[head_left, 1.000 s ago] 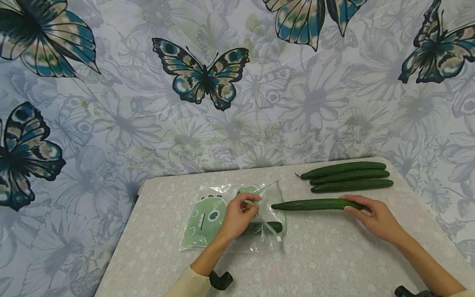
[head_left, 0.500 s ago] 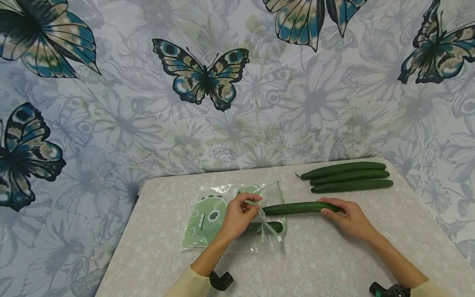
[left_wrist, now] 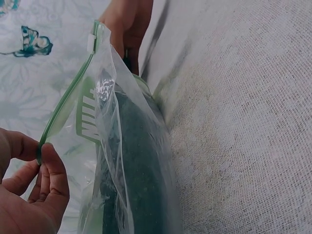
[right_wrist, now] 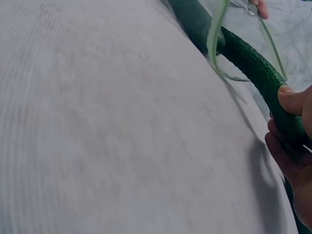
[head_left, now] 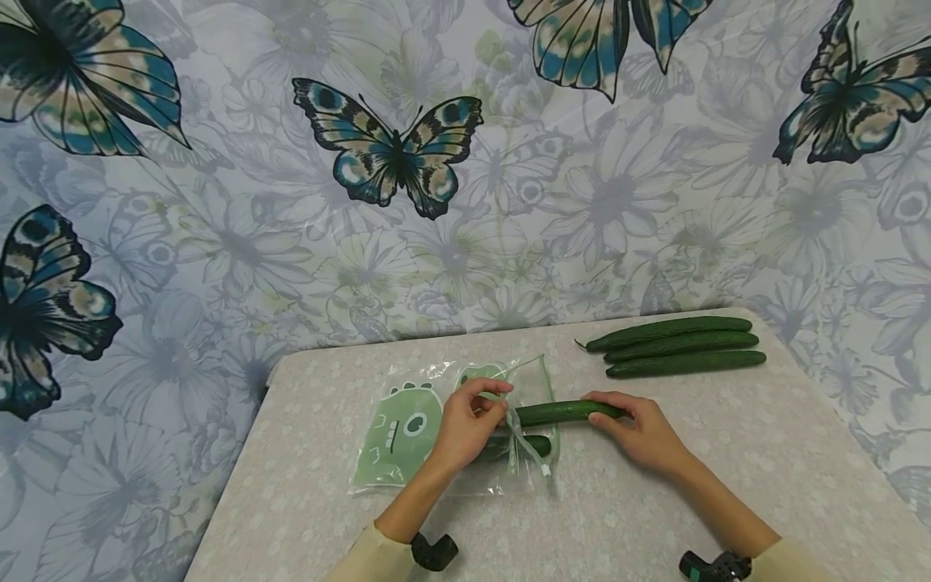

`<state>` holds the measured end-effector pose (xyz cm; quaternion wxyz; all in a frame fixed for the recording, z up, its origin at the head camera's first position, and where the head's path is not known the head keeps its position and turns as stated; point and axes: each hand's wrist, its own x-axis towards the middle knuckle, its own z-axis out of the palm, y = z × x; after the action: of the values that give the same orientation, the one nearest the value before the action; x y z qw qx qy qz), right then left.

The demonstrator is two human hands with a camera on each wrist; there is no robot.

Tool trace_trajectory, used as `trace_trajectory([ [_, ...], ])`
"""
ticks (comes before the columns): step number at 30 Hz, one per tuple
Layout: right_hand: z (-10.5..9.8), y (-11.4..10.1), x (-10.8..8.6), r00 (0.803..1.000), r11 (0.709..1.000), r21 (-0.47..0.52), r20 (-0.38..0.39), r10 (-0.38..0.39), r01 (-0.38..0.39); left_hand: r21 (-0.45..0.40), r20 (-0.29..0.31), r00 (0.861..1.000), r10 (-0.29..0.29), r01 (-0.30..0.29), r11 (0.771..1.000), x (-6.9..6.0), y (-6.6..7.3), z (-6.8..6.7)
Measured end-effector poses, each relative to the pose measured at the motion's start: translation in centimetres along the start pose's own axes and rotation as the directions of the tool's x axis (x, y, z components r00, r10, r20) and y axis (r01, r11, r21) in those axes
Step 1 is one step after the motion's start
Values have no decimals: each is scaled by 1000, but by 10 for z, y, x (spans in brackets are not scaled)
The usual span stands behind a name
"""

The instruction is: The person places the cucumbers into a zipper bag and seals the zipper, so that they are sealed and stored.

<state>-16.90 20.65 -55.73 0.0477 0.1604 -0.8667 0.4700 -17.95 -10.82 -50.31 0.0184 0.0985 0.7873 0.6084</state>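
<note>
My left hand (head_left: pixel 469 424) pinches the green zip edge of a clear zip bag (head_left: pixel 465 483) printed with a green cartoon face; the left wrist view shows thumb and fingertips on that edge (left_wrist: pixel 63 105). The bag's mouth gapes to the right. One cucumber (head_left: pixel 540 445) lies inside the bag. My right hand (head_left: pixel 643 432) grips the near end of another cucumber (head_left: pixel 556 413), whose far end is inside the bag's mouth, partly behind the left hand. In the right wrist view, thumb and fingers wrap this cucumber (right_wrist: pixel 253 66).
Several cucumbers are on the table; three of them (head_left: pixel 684 343) lie side by side at the back right. A pale patterned cloth covers the table (head_left: pixel 305 453). Behind it hangs a butterfly-print backdrop (head_left: pixel 458 267).
My right hand has moved left, sliding its cucumber from outside the bag's mouth to well inside it. My left hand stays at the bag's edge.
</note>
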Motion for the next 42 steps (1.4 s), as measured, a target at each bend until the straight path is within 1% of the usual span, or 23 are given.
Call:
trace_trajectory([
  [2, 8, -3, 2, 1000, 1000, 4, -9, -5, 5, 0, -4, 1000, 0, 0, 1000, 0, 0, 1],
  [7, 24, -11, 6, 998, 999, -1, -31, -47, 47, 4, -9, 1000, -3, 3, 1000, 0, 0, 1],
  [16, 42, -18, 17, 996, 997, 16, -52, -70, 71, -8, -12, 1000, -5, 5, 1000, 1, 0, 0],
  [18, 47, -19, 20, 995, 997, 5, -57, -80, 80, -11, -14, 1000, -5, 4, 1000, 1, 0, -1],
  [22, 55, -25, 24, 995, 997, -26, -60, -77, 76, -11, -14, 1000, -2, 2, 1000, 2, 0, -1],
  [25, 61, -30, 27, 997, 998, -20, -53, -63, 62, -14, -11, 1000, -6, 5, 1000, 2, 1, -1],
  [27, 64, -34, 29, 999, 999, -7, -33, -42, 41, -19, -9, 1000, -8, 7, 1000, 2, 2, 0],
  [29, 68, -36, 31, 1000, 1000, 10, 3, -13, 13, -21, -12, 1000, -12, 11, 1000, 2, 2, 0],
  [33, 70, -37, 37, 993, 1000, 5, 116, 19, -20, -20, -20, 1000, -15, 15, 1000, 1, 2, 0],
  [36, 63, -33, 40, 982, 1000, 27, 190, 8, -13, -16, -19, 1000, -16, 16, 1000, 1, 1, 1],
  [39, 51, -27, 39, 969, 997, 81, 247, -23, 3, -19, -18, 1000, -14, 14, 1000, 1, -2, 1],
  [40, 47, -26, 38, 965, 995, 97, 261, -37, 12, -20, -18, 1000, -13, 12, 1000, 1, -2, 1],
  [42, 41, -22, 36, 956, 994, 97, 281, -80, 55, -25, -19, 1000, -11, 10, 1000, 1, -3, 1],
])
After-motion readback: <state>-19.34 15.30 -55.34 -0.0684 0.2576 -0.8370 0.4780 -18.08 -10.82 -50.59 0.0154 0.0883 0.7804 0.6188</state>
